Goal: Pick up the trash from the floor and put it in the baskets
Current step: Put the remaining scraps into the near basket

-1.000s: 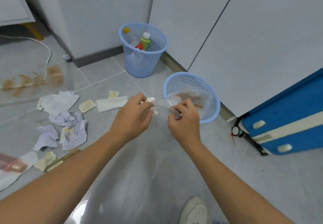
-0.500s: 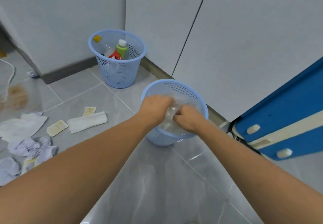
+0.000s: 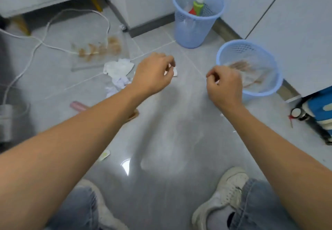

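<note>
Head view: grey tile floor partly cleared. Far basket holds bottles; near basket holds a clear stained plastic bag. Left on the floor: stained plastic sheet, crumpled white paper pile, pink item, small scraps. Left hand hovers, fingers loosely curled; a white scrap sits by the fingertips, held or not, cannot tell. Right hand loosely curled, apparently holding nothing. Roughly halfway, by my judgement.
</note>
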Available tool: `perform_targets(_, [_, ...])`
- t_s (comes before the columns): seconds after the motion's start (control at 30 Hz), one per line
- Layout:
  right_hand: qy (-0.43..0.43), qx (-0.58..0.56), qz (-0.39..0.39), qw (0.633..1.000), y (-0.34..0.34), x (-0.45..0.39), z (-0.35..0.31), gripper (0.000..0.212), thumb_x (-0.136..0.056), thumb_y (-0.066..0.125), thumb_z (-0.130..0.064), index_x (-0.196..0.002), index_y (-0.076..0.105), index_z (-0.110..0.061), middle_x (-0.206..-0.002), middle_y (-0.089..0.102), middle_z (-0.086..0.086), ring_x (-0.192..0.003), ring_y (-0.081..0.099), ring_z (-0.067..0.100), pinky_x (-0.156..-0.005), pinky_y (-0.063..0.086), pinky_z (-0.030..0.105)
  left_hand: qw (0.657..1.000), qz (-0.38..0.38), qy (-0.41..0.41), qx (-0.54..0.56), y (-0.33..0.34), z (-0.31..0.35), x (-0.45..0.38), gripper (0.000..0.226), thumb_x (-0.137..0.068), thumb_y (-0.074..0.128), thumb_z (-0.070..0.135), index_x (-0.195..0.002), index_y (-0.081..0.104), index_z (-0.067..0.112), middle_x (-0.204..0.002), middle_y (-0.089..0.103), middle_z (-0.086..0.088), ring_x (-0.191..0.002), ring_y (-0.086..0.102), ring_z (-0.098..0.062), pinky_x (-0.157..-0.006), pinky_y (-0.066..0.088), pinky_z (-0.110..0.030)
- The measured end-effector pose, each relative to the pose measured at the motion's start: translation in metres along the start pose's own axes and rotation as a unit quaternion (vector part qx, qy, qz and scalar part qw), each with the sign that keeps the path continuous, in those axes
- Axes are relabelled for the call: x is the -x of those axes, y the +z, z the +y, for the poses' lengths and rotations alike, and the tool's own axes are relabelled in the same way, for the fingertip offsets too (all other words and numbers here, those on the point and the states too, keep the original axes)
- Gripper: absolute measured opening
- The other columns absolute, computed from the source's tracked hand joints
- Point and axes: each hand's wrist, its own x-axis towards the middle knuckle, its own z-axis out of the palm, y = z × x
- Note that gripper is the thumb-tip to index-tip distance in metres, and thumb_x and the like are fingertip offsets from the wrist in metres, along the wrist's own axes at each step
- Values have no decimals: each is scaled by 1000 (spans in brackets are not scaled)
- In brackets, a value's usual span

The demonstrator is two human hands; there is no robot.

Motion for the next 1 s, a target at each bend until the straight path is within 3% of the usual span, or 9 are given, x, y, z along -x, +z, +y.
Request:
perform_targets(0.2, [-70, -46, -154, 985, 100, 93, -102, 14, -79, 50, -17, -84, 64, -16, -78, 61, 0, -77, 59, 25, -63, 49, 37, 976, 4, -219, -12, -23, -120, 129, 18, -91, 51, 25, -101, 67, 26, -94, 69, 7, -96, 60, -18, -65, 36, -33])
perform_targets(0.3, [-105, -64, -227, 966, 139, 140, -130, 16, -79, 52, -15, -90, 64, -16, -85, 60, -1, -81, 60, 25, -62, 50, 37, 955, -12, -296, -3, -14, -151, 180, 19, -88, 52, 26, -100, 67, 26, -97, 69, 1, -97, 62, -26, -74, 48, -38])
perform_targets(0.37, [-104, -55, -311, 943, 160, 164, -144, 20, -83, 57, -16, -101, 65, -18, -99, 60, -1, -93, 61, 25, -69, 53, 39, 932, -41, -359, 2, -8, -169, 204, 20, -88, 53, 26, -102, 67, 25, -103, 69, -5, -94, 64, -31, -70, 50, -36])
perform_targets(0.5, [-128, 8, -457, 880, 194, 195, -166, 36, -92, 60, -27, -127, 59, -22, -125, 52, 0, -113, 52, 24, -89, 51, 40, 910, -104, -399, -33, 10, -193, 236, 34, -89, 55, 18, -122, 65, 17, -120, 59, -10, -111, 56, -32, -75, 46, -38])
perform_targets(0.6, [-176, 24, -463, 868, 217, 213, -174, 39, -91, 62, -30, -128, 57, -22, -126, 49, 3, -117, 50, 26, -92, 51, 41, 899, -127, -418, -32, 28, -206, 254, 42, -89, 58, 22, -131, 57, 19, -123, 49, -11, -116, 48, -32, -76, 45, -39])
perform_targets(0.73, [-224, 26, -445, 867, 244, 228, -177, 42, -88, 68, -27, -127, 54, -26, -126, 46, 2, -117, 46, 25, -80, 51, 36, 885, -133, -447, 1, 50, -214, 268, 51, -88, 64, 32, -136, 51, 27, -126, 40, -6, -118, 44, -29, -80, 49, -41])
perform_targets(0.9, [-248, 29, -425, 870, 263, 235, -176, 28, -85, 71, -26, -112, 62, -24, -125, 49, 0, -115, 49, 24, -82, 56, 37, 898, -124, -421, 24, 72, -211, 268, 49, -85, 69, 47, -129, 53, 32, -122, 34, 0, -115, 41, -25, -78, 48, -35])
perform_targets(1.0, [-244, 14, -400, 883, 265, 234, -163, 24, -86, 69, -19, -108, 63, -25, -116, 50, -1, -105, 50, 21, -75, 53, 31, 905, -109, -411, 24, 81, -212, 262, 46, -84, 70, 47, -124, 55, 31, -121, 33, 1, -112, 39, -25, -73, 45, -33])
